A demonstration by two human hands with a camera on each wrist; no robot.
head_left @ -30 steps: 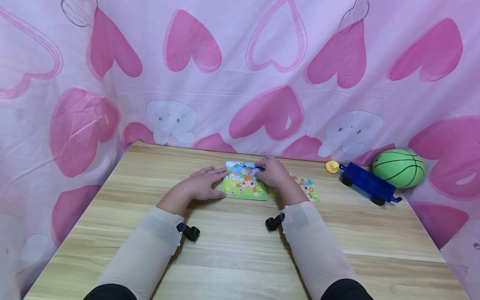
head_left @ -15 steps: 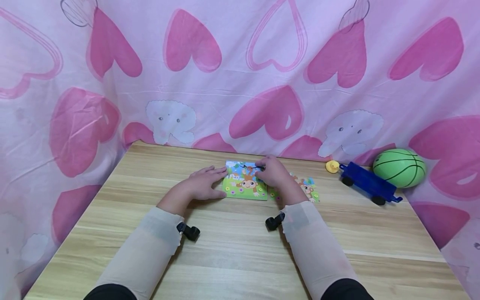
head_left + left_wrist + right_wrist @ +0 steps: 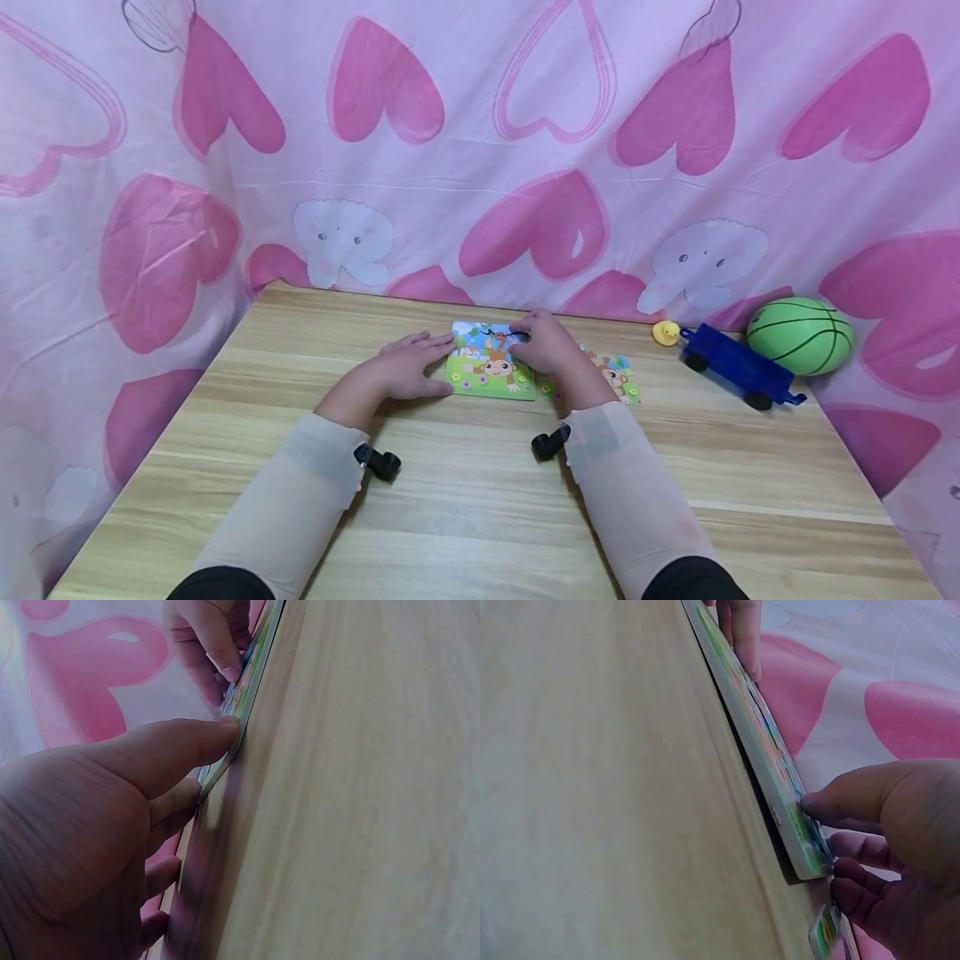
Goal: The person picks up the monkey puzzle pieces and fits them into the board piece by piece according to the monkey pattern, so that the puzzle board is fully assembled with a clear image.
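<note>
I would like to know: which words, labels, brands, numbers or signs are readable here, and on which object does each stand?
No text can be read in any view.
Puzzle: white marks, too small to tell whether they are letters.
Ball and cart: no lettering visible.

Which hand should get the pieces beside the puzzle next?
Probably the right hand: it touches the puzzle on its right side, close to the pieces. The left hand is at the other side, farther away.
</note>
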